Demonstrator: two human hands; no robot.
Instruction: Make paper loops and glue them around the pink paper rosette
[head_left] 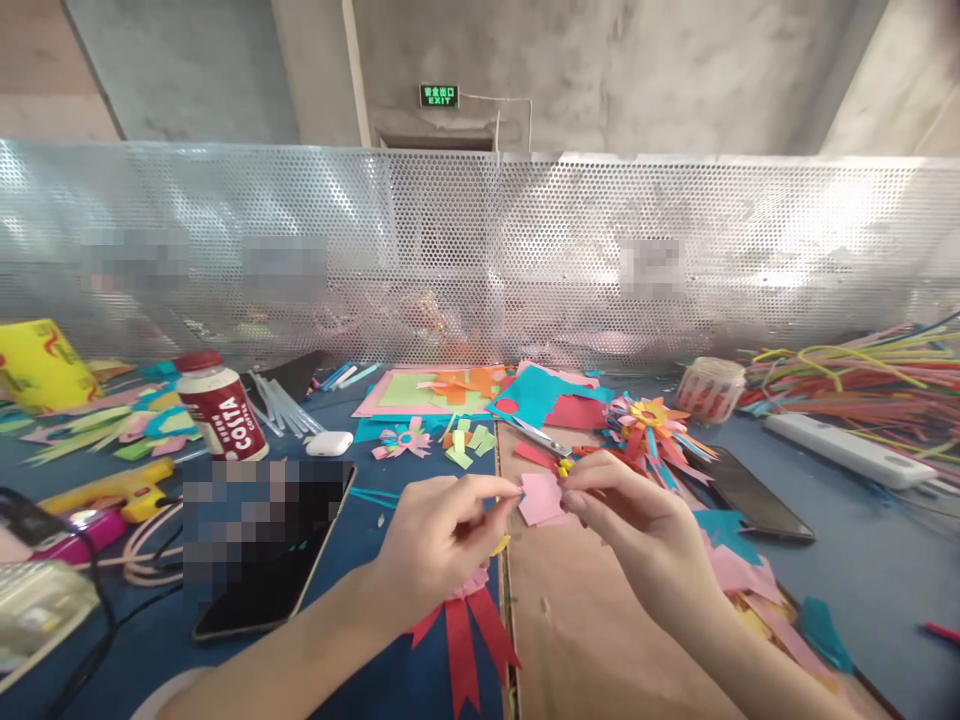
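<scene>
The head view looks forward and slightly down across the nearby surface (870,570) to the screen (465,240) and wall (570,60) beyond.

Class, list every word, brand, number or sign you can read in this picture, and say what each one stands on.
"安全出口" and "EXIT": green sign on the wall.
"COSTA": label of the red-capped bottle; its other lettering is too small to read surely.
Too blurred to read: red marks on the yellow roll and the jar.
No numbers are legible.
</scene>
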